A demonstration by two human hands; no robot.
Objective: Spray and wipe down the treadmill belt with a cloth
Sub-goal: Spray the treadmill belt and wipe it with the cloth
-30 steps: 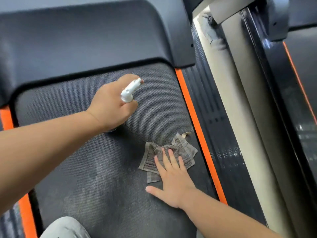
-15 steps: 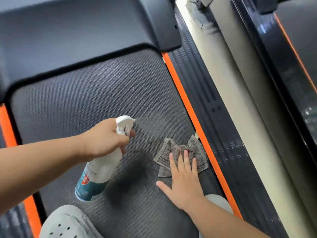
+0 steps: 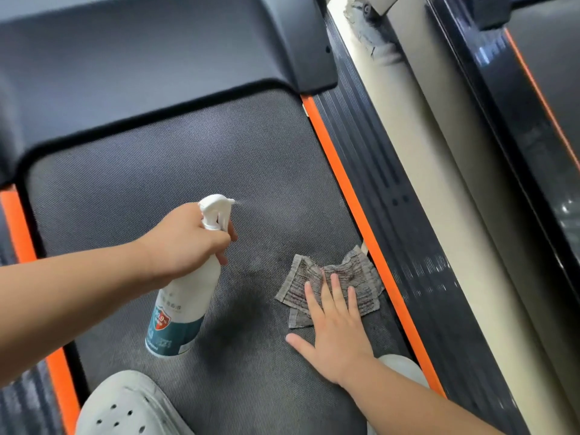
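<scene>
The dark textured treadmill belt [image 3: 175, 158] fills the middle of the view. My left hand [image 3: 185, 243] grips a white spray bottle [image 3: 185, 296] with a teal label, held tilted above the belt, its nozzle pointing right and away; a faint mist shows at the tip. A grey striped cloth [image 3: 332, 277] lies crumpled on the belt near the right orange strip. My right hand [image 3: 335, 328] rests flat with fingers spread, fingertips pressing on the cloth's near part. A darker wet patch [image 3: 238, 312] lies between bottle and cloth.
Orange strips [image 3: 354, 199] and ribbed black side rails [image 3: 405, 196] border the belt. The black motor cover [image 3: 150, 54] rises at the far end. My light grey perforated shoes [image 3: 125, 406] stand on the belt at the bottom. A second treadmill [image 3: 533, 120] sits to the right.
My left hand drew the bottle back toward me from near the motor cover, then held it over the belt. The right hand stayed flat on the cloth.
</scene>
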